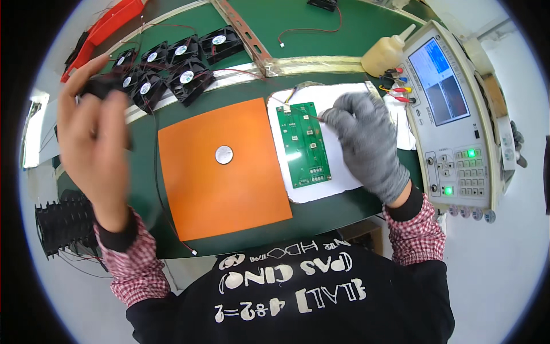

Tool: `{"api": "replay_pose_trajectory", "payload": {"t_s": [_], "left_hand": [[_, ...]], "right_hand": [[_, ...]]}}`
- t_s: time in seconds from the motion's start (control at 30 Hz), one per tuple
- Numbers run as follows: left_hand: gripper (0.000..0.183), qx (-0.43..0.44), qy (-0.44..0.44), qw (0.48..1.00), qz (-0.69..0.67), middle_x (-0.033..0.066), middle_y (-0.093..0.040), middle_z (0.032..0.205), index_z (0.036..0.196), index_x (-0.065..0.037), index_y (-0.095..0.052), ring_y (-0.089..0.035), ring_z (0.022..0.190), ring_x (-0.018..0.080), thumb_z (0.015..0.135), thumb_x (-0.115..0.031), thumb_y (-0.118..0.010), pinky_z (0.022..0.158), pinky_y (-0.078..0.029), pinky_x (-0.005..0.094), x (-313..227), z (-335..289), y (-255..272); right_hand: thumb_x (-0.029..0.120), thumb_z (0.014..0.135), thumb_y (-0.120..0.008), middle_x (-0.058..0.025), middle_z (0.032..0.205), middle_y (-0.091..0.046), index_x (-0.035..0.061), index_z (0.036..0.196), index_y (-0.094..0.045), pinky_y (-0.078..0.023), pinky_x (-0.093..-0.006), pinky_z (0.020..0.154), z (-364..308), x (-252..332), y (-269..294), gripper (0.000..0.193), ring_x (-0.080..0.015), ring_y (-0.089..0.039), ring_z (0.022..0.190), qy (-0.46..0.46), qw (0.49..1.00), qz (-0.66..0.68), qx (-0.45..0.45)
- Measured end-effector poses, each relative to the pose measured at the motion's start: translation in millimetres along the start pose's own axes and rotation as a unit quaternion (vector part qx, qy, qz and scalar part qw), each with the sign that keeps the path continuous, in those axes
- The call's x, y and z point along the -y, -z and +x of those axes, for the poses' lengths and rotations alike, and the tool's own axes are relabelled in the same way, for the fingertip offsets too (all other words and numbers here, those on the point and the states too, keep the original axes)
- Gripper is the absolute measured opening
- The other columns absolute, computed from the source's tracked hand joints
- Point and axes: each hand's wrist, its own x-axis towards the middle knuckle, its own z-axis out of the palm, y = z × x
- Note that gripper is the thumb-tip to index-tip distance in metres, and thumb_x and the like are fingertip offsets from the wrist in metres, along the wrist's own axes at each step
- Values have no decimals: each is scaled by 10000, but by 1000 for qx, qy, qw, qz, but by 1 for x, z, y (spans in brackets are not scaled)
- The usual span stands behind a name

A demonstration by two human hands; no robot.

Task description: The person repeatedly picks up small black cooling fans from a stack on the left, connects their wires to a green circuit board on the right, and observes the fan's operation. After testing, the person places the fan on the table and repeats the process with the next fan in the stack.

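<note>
My left hand (97,137), bare and smeared by motion, is raised at the left beside a group of black cooling fans (186,77). Something dark shows behind its fingers; whether they grip it is unclear. My right hand (369,143) wears a grey glove and pinches a thin red wire (312,117) above the upper right part of a green circuit board (301,152). The board lies on a white pad (341,178), with a wired connector (286,108) at its top left corner. Left of it, an orange sheet (223,200) carries a round silver disc (224,154).
A white test instrument (458,126) with a lit screen and coloured leads stands at the right, by a yellowish squeeze bottle (385,54). A metal rail (243,31) crosses the far green bench. A red bin (109,28) is far left; black stacked parts (66,223) sit near left.
</note>
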Motion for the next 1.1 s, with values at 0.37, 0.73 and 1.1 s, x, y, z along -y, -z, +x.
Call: {"api": "replay_pose_trajectory", "payload": {"t_s": [0.37, 0.73, 1.1], "left_hand": [[709, 371, -68, 902, -212, 176, -491, 1314, 1054, -59, -517, -456, 1156, 388, 484, -165, -925, 1008, -349, 452, -34, -69, -49], [777, 186, -257, 948, -3, 130, -632, 1154, 1283, 0, -560, -586, 990, 302, 692, -437, -815, 913, -415, 411, -37, -72, -24], [374, 229, 171, 813, -506, 206, -626, 924, 1200, 10, -531, -615, 741, 304, 911, -211, -620, 608, -508, 414, -66, -63, 31]], "right_hand": [[58, 780, -754, -84, 869, -620, 27, 891, -680, -521, -333, 804, -7, -14, -49, 136, -225, -639, 858, -146, 897, 416, 36], [91, 725, -780, -102, 896, -607, 35, 841, -674, -512, -359, 780, -10, -22, -58, 167, -271, -620, 862, -116, 932, 339, 54], [105, 740, -766, -101, 865, -608, 49, 846, -683, -512, -382, 771, -8, -19, -54, 145, -291, -619, 847, -90, 947, 306, 40]]}}
